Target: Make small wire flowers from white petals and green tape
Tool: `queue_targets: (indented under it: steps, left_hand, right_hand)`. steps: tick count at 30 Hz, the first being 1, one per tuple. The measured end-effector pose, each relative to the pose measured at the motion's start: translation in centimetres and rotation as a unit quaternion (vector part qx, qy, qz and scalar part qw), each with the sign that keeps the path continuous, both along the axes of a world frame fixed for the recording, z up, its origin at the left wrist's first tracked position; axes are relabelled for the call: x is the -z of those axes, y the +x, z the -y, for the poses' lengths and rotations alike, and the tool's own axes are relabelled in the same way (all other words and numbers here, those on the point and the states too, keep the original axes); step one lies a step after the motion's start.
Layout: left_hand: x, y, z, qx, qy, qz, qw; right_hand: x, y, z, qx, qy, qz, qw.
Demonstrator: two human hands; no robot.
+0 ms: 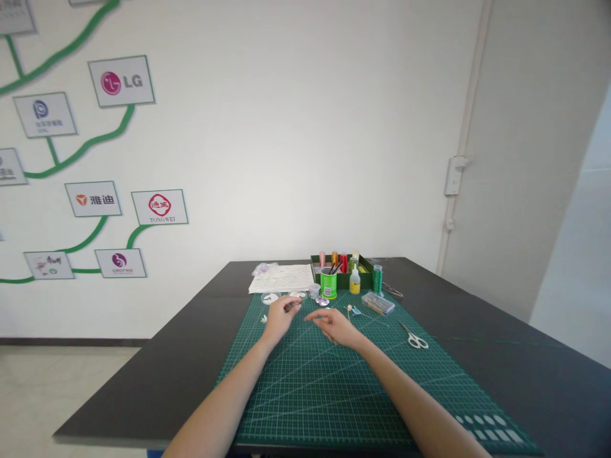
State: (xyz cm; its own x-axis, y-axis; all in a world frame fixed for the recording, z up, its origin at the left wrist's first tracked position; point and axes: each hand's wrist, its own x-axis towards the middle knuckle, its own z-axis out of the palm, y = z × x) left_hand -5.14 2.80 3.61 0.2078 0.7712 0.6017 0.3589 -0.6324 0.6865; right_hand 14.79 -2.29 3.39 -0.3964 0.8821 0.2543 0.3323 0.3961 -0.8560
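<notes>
My left hand (280,318) hovers over the green cutting mat (324,394), thumb and fingers bent together in a pinch. Whatever lies between those fingertips is too small to make out. To its right, my right hand (338,328) has its index finger stretched toward the left hand, and nothing shows in it. A small white petal-shaped piece (264,319) lies left of my left hand. Beyond my hands are a clear dish with white pieces (270,298) and a small cup (314,291). A pale blue flower-like piece (357,311) on a thin stem lies beyond my right hand.
White-handled scissors (417,342) lie on the mat's right side. At the back stand a green can with tools (328,284), a glue bottle (354,280), a green thread spool (377,278) and a box of spools (366,281). White sheets (286,280) lie back left, a clear case (379,303) right.
</notes>
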Motion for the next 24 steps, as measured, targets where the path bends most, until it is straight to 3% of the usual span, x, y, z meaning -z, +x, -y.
queue_targets:
  steps: [16,24]
  left_hand:
    - [0.1,0.0,1.1,0.007,0.052,-0.198,0.979]
    - [0.0,0.2,1.6,0.01,0.072,-0.246,0.966]
  right_hand:
    - [-1.1,0.0,0.8,-0.017,-0.001,-0.013,1.0]
    - [-1.4,0.7,0.4,-0.007,0.009,-0.045,0.999]
